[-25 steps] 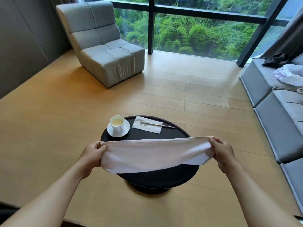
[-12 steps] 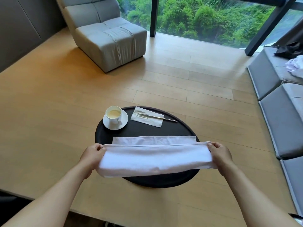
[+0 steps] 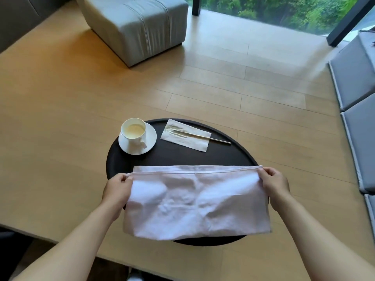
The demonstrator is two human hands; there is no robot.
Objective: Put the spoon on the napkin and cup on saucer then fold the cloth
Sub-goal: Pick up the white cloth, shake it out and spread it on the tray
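Both hands (image 3: 117, 189) (image 3: 274, 185) outstretched, pinching cloth (image 3: 194, 203) corners.

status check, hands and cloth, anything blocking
Left hand and right hand pinch cloth corners. Cloth half folded over table. Cup and spoon placed, clear of it.

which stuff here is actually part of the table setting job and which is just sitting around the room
Part of the job:
cloth, pinched at its far corners by the left hand and right hand
cup on the saucer
spoon on the napkin
round black table they sit on

Just lying about:
grey armchair
grey sofa cushions
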